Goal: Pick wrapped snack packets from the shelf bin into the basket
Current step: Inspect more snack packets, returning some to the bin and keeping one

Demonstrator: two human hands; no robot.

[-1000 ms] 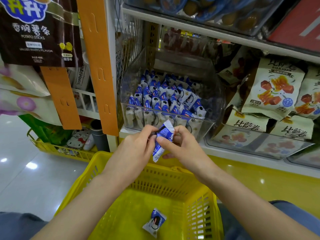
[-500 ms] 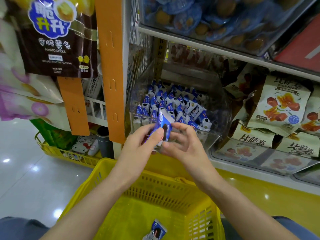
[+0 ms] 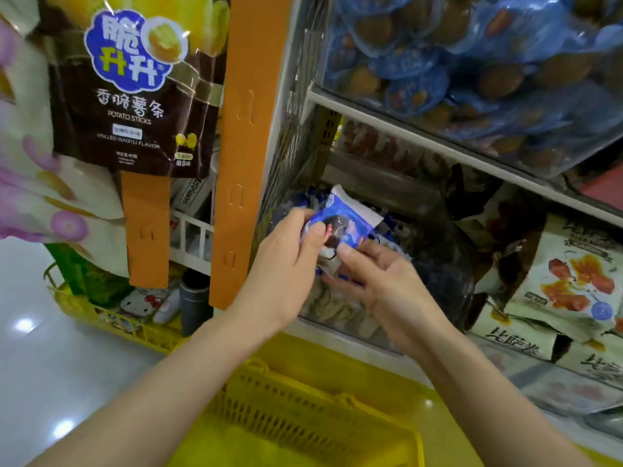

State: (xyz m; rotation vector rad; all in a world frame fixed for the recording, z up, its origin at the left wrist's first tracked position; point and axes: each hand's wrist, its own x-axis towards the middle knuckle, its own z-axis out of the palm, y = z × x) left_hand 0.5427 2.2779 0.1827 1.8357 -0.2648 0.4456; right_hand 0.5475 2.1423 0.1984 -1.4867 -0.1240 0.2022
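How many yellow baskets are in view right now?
2. The near basket is bottom centre, cut off by the frame edge. The floor basket is lower left, beside the orange post, partly hidden by hanging bags. Others may sit out of frame.

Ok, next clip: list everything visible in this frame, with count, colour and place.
snack packet: one, blue and white, held in front of the bin
shelf bin: one, clear, lower shelf, more blue packets inside
basket: one, yellow, below the hands
potato sticks bag: one, brown, hanging upper left
hanging strips: two, orange, left of the shelf
pouches: several, white with orange print, lower shelf right
left hand: grips the packet's left side
right hand: fingers pinch its lower edge
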